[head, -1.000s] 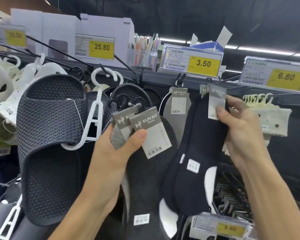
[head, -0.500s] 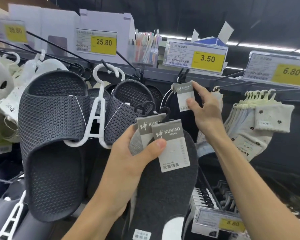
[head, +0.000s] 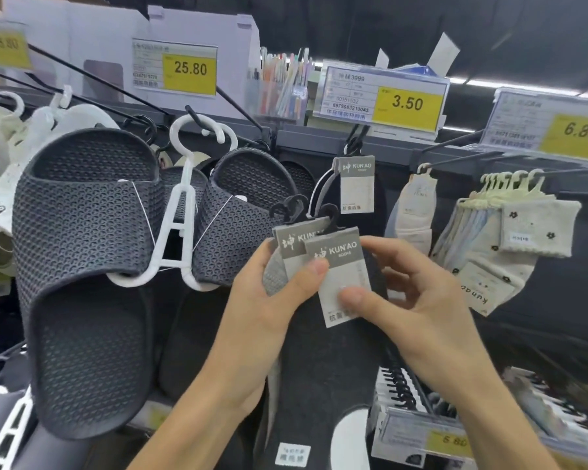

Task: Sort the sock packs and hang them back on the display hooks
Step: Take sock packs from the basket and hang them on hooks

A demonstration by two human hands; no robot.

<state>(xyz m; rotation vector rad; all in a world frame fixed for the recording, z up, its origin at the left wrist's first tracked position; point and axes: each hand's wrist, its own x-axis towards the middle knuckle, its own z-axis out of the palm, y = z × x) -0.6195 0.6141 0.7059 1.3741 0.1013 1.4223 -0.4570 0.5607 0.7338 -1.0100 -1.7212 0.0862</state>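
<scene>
1. Two dark mesh slippers (head: 82, 249) on a white hanger (head: 180, 212) fill the 9 o'clock side of the view, below a 25.80 label (head: 189, 71) at 11 o'clock.
2. Left hand (head: 269, 317), just left of centre: the thumb lies across the card fronts and the fingers are curled behind, clamping two sock packs together.
3. Rear pack (head: 289, 242), light grey, is overlapped by the front pack (head: 340, 266), dark grey; both carry black hanger hooks at their 12 o'clock edge and are free of the display.
4. Right hand (head: 421, 307), at 3 o'clock of the held packs: thumb and fingers are closed in a pinch on the front pack's card.
5. Hung pack (head: 355, 181), at 12 o'clock of the held packs, hangs from a display hook (head: 357, 137) under the 3.50 label (head: 406, 103).
6. Cream socks (head: 523, 225) hang at 3 o'clock, beneath the 6.80 label (head: 581, 130).
</scene>
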